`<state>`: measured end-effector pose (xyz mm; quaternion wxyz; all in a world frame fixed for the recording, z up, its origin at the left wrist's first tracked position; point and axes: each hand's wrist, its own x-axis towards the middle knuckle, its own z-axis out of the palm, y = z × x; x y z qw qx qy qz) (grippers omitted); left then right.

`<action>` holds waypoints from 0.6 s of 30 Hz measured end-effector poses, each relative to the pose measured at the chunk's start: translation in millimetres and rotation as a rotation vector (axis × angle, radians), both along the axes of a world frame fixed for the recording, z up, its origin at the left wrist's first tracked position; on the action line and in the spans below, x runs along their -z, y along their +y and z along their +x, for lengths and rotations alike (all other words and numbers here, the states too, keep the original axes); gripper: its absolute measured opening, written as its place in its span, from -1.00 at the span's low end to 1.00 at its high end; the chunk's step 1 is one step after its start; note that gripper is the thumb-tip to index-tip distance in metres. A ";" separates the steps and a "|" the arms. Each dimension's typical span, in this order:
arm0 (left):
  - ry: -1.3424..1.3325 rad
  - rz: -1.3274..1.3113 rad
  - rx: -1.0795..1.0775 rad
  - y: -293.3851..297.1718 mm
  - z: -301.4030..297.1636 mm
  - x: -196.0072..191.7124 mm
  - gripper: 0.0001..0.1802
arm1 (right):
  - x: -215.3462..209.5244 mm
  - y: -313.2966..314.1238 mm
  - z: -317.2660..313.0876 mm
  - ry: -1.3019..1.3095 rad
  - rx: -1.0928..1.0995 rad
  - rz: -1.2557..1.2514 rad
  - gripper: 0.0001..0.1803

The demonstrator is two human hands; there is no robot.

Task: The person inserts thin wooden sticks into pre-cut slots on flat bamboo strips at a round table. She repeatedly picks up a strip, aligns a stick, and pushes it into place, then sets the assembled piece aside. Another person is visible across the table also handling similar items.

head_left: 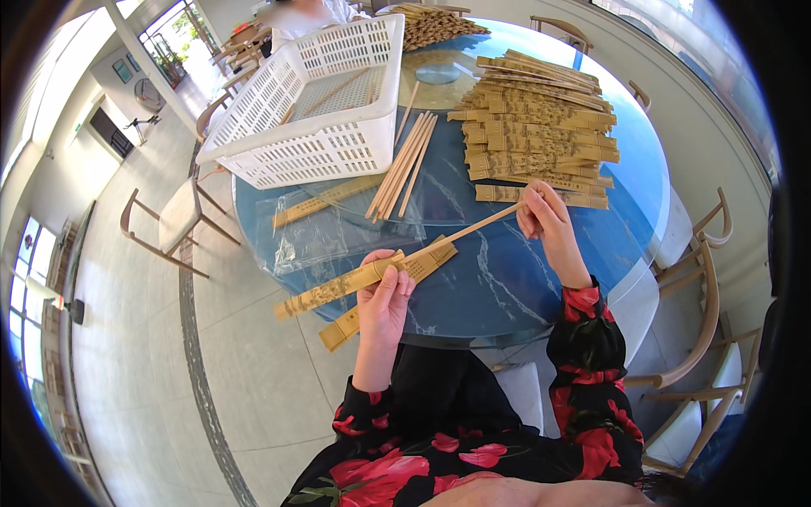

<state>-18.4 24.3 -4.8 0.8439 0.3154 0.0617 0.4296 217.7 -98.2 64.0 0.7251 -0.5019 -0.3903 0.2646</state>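
My left hand (385, 297) pinches a long tan paper chopstick sleeve (325, 291) with dark print, held tilted over the table's near edge. Between the fingertips of my right hand (547, 218) is the far end of pale wooden chopsticks (473, 226); whether one or two, I cannot tell. Their other end meets the mouth of the sleeve at my left fingers; how far inside it reaches is hidden. Beneath my left hand, a second printed sleeve (438, 258) lies slanting across the table edge. Several loose chopsticks (407, 169) rest in a bundle beyond my hands.
A white plastic basket (338, 144) with slotted walls stands at the far left of the round blue table (507, 296). Clear plastic film (317, 245) lies before it. Stacked sleeves (541, 127) fill the right side. Chairs (173, 224) surround the table; a person (308, 15) is across.
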 end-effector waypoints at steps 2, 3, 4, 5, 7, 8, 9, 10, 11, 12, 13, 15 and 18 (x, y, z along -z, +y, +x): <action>0.001 0.005 -0.001 0.6 -0.4 0.2 -0.74 | -1.1 1.5 -4.5 -0.013 -0.022 -0.044 -0.70; 0.002 0.009 0.002 0.6 -0.2 -0.3 -0.74 | -1.0 1.7 -5.5 -0.036 -0.036 -0.065 -0.71; 0.004 0.016 0.004 0.8 0.1 -0.9 -0.74 | -0.6 1.9 -5.9 -0.059 -0.050 -0.086 -0.72; 0.005 0.023 0.005 0.8 0.3 -1.5 -0.74 | 1.1 1.4 -4.4 -0.133 -0.081 -0.113 -0.71; 0.011 0.038 0.006 1.1 0.5 -2.1 -0.75 | 5.2 -0.2 0.1 -0.280 -0.143 -0.169 -0.71; 0.014 0.043 0.006 1.2 0.4 -2.6 -0.75 | 4.4 -0.6 0.2 -0.288 -0.143 -0.196 -0.70; 0.017 0.044 0.010 1.0 0.5 -2.9 -0.75 | 4.9 -1.0 1.0 -0.280 -0.136 -0.210 -0.69; 0.022 0.052 0.018 1.2 0.6 -2.7 -0.74 | 6.1 -1.1 2.0 -0.271 -0.130 -0.223 -0.68; 0.026 0.061 0.027 1.3 0.6 -2.7 -0.73 | 6.9 -1.1 2.6 -0.262 -0.123 -0.237 -0.67; 0.030 0.077 0.041 2.1 0.6 -1.7 -0.71 | 6.6 -1.1 2.4 -0.230 -0.112 -0.228 -0.67; 0.035 0.094 0.059 3.2 0.5 -0.8 -0.68 | 6.0 -0.9 1.7 -0.198 -0.101 -0.220 -0.67; 0.044 0.127 0.095 5.7 0.1 0.6 -0.61 | 5.4 -0.2 1.4 -0.127 -0.086 -0.191 -0.67; 0.105 0.150 0.012 1.7 0.8 -3.5 -0.48 | 7.9 0.9 5.1 -0.020 -0.072 -0.139 -0.65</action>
